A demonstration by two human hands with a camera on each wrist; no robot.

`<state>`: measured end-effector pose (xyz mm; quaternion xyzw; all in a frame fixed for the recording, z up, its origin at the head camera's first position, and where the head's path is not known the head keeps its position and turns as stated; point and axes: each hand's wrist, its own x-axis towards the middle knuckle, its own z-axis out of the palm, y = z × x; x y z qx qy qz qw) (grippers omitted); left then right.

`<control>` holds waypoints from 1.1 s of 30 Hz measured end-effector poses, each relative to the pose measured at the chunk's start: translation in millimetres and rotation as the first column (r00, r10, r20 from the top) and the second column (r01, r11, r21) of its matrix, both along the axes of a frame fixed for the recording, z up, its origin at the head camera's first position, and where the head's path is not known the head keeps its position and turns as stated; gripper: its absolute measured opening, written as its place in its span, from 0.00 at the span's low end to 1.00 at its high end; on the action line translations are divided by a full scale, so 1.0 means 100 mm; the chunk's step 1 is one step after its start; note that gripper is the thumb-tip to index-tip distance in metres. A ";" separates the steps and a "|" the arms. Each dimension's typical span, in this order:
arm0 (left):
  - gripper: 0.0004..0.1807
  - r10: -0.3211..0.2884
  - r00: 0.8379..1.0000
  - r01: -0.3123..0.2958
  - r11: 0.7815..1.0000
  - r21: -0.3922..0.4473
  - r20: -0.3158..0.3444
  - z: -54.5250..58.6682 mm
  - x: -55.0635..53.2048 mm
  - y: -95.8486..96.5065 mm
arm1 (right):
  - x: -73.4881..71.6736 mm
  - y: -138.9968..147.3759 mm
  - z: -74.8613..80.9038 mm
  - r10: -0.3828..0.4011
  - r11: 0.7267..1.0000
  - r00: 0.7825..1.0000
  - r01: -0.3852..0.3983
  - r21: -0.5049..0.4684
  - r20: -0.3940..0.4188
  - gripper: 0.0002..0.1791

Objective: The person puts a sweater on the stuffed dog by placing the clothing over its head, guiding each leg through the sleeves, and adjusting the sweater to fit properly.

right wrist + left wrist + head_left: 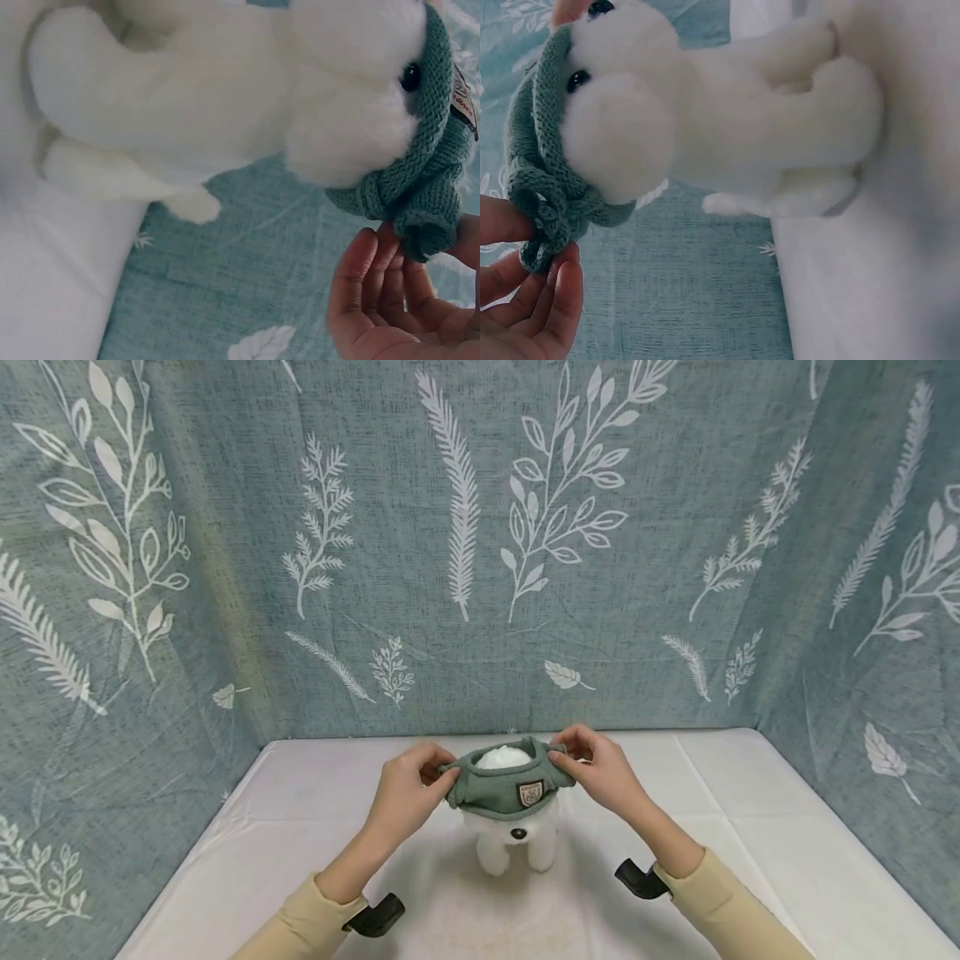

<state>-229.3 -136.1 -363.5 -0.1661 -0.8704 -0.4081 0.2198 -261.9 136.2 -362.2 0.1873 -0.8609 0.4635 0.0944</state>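
Observation:
A white plush dog (492, 853) stands facing the camera with its black nose (517, 833) showing. Around the top of its head sits a small green knitted sweater (491, 792), a shield-shaped patch (531, 792) on its front. White fur shows through the neck opening. My left hand (402, 789) pinches one short sleeve between thumb and fingers, and my right hand (602, 770) pinches the opposite sleeve. In the left wrist view the sweater's hem (550, 112) lies just above the dog's eyes (578, 80). The right wrist view shows the other sleeve (426, 231) bunched at my fingertips.
The dog stands on a white-covered table (300, 827). Blue-green curtains (375, 527) with white leaf prints hang behind and on both sides. Black mounts (377, 917) stick out from both tan sleeves.

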 end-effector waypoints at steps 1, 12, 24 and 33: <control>0.03 0.002 1.000 -0.002 1.000 0.003 0.016 -0.01 0.00 0.00 | 0.00 0.00 -0.01 -0.005 1.000 1.000 0.005 0.005 0.013 0.09; 0.02 -0.008 0.996 0.005 1.000 0.025 0.094 -0.07 0.01 0.00 | 0.03 0.04 -0.09 -0.024 1.000 0.996 0.023 0.009 0.083 0.12; 0.04 -0.005 1.000 0.009 0.986 0.167 -0.021 0.02 0.31 -0.09 | 0.29 0.21 -0.09 -0.116 0.989 0.987 0.125 -0.077 0.112 0.16; 0.15 -0.293 0.886 0.163 0.923 0.348 0.360 -0.12 0.48 -0.01 | 0.55 0.12 -0.18 0.012 0.995 0.983 0.006 -0.097 0.182 0.16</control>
